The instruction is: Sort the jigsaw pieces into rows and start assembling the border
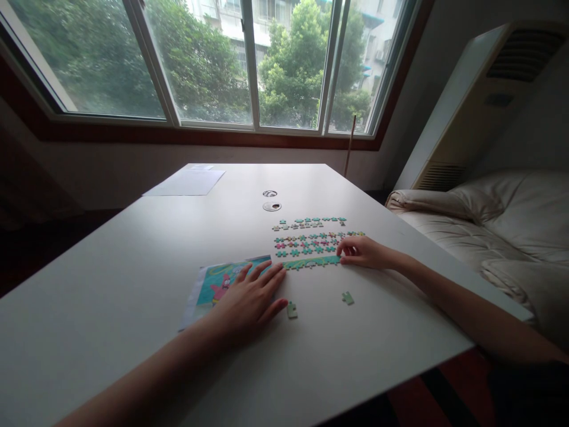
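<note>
My left hand (249, 299) lies flat with fingers spread on a colourful cartoon picture sheet (212, 286) on the white table (133, 284). Its fingertips reach the left end of a joined green strip of puzzle pieces (311, 262). My right hand (362, 252) rests at the right end of that strip, fingers curled together against the pieces. Several loose puzzle pieces (311, 240) lie in rows just beyond the strip. Two single pieces (292, 309) (347, 298) lie nearer to me.
A sheet of paper (186, 182) lies at the table's far left. Two round cable grommets (271, 206) sit mid-table. A cushioned seat (489, 219) and a standing air conditioner (471, 101) are to the right; large windows are behind.
</note>
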A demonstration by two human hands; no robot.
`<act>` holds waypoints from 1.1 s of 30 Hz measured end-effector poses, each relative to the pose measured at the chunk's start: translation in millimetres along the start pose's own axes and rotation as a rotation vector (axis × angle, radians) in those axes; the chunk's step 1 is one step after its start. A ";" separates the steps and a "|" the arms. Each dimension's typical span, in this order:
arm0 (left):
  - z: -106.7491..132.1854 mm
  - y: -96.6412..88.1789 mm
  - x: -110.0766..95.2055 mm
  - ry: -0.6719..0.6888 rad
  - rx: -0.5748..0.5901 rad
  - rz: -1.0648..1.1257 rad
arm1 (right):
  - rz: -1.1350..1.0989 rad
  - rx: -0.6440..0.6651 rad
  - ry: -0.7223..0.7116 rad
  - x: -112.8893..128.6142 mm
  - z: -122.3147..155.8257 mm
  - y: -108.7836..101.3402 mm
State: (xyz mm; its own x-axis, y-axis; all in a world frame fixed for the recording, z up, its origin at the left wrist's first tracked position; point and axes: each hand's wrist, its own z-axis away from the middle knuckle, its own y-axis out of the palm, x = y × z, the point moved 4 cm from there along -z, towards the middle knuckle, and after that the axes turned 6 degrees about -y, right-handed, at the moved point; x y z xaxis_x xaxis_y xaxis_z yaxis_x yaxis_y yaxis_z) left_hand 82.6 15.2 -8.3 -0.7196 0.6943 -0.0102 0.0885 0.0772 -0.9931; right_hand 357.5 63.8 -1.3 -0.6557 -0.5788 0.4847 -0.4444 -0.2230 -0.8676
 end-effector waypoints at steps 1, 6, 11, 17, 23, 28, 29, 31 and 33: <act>0.0 0.2 0.3 0.001 -0.006 0.001 | 0.000 -0.002 -0.002 0.1 0.0 -0.1; -0.5 -0.2 0.3 0.001 -0.021 0.009 | -0.004 -0.003 -0.011 0.9 -0.1 -0.5; -0.2 -1.3 -1.1 0.007 -0.030 0.017 | 0.011 0.003 -0.012 3.1 0.1 -1.5; -0.1 0.4 0.6 0.021 -0.045 0.030 | 0.008 0.004 -0.016 4.7 0.3 -2.6; 7.1 -8.9 -5.3 0.026 -0.097 0.017 | 0.018 0.000 -0.010 6.8 4.1 -9.9; 17.9 -26.0 -18.4 0.169 -0.074 0.108 | -0.013 0.148 -0.120 32.8 10.2 -9.8; 19.0 -28.8 -20.0 0.187 -0.060 0.126 | -0.030 0.198 -0.135 38.0 11.6 -7.2; 20.4 -32.5 -23.3 0.237 -0.033 0.157 | -0.064 0.287 -0.139 45.4 14.2 -1.2; 21.1 -33.2 -25.8 0.276 -0.011 0.173 | -0.095 0.344 -0.131 48.9 16.5 3.9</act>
State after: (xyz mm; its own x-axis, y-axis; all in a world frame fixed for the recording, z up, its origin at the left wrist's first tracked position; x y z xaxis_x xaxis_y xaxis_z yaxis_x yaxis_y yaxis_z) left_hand 83.7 -20.3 22.5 -0.4799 0.8653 -0.1447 0.2015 -0.0519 -0.9781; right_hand 333.7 21.7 17.1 -0.5281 -0.6332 0.5658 -0.2537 -0.5183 -0.8167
